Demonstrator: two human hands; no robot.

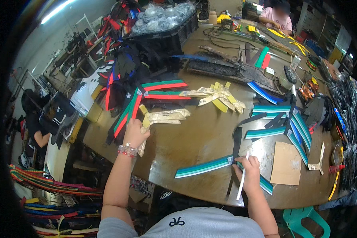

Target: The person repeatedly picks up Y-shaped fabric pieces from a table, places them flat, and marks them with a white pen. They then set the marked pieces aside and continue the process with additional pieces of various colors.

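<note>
My left hand (136,134) grips a pale forked template (163,116) with a yellow band, at the table's left side. Close beyond it lie green-and-red striped straps (160,86), joined to black webbing. In my right hand (250,169) is a slim white marking pen or stick (241,184), held upright at a slant. The fingers of that hand also touch a teal, blue and white striped strap piece (205,167) with a black webbing tail (237,139) and a small label. Part of this piece is hidden under the hand.
More teal striped straps (266,131) lie at right, beside brown cardboard (285,163) and another pale template (316,166). Several taped templates (218,96) are piled mid-table. A black crate (172,40) of plastic-wrapped items stands behind. A person (276,17) sits at the far end; a green stool (306,220) is below.
</note>
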